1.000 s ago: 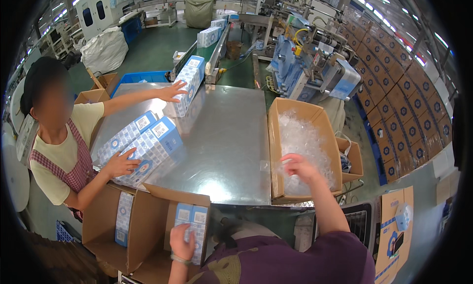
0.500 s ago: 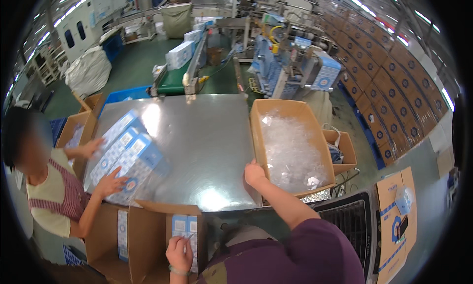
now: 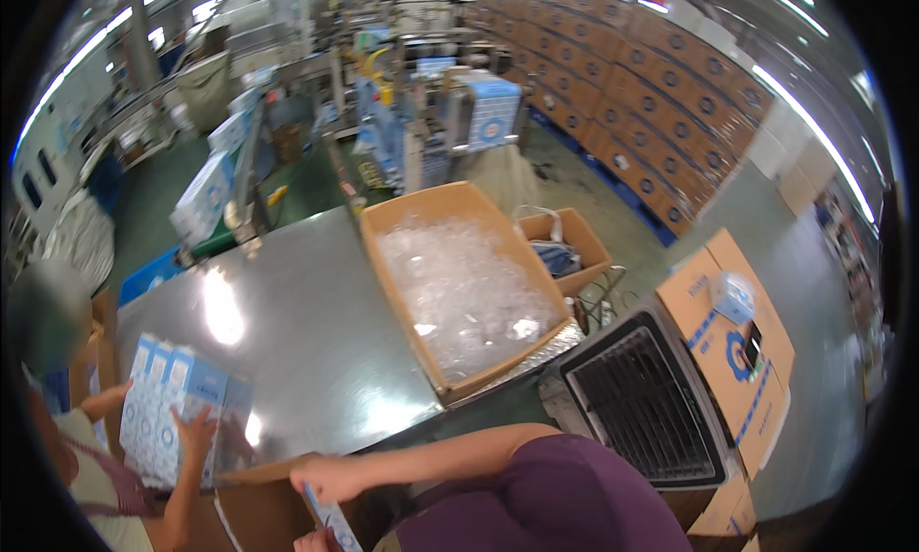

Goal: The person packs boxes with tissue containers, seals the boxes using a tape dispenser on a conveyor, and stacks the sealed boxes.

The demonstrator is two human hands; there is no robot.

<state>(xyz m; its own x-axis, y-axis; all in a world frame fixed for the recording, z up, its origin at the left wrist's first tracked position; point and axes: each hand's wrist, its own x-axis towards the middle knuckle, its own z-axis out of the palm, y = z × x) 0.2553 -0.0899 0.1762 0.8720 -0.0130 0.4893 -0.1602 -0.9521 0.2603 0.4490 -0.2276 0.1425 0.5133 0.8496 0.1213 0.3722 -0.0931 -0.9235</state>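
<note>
Right hand [image 3: 325,477] pinching top of blue-white pack [image 3: 333,523], left hand [image 3: 308,541] barely visible at frame bottom, grip unclear, carton [image 3: 257,509] beside, co-worker's hand [image 3: 196,428] on stacked packs [image 3: 168,413]

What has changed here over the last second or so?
The right hand left the box of clear plastic bags and came down to the blue-and-white carton that the left hand holds at the cardboard box. The co-worker's stack of cartons moved toward the table's near edge. The box of bags stayed put.
</note>
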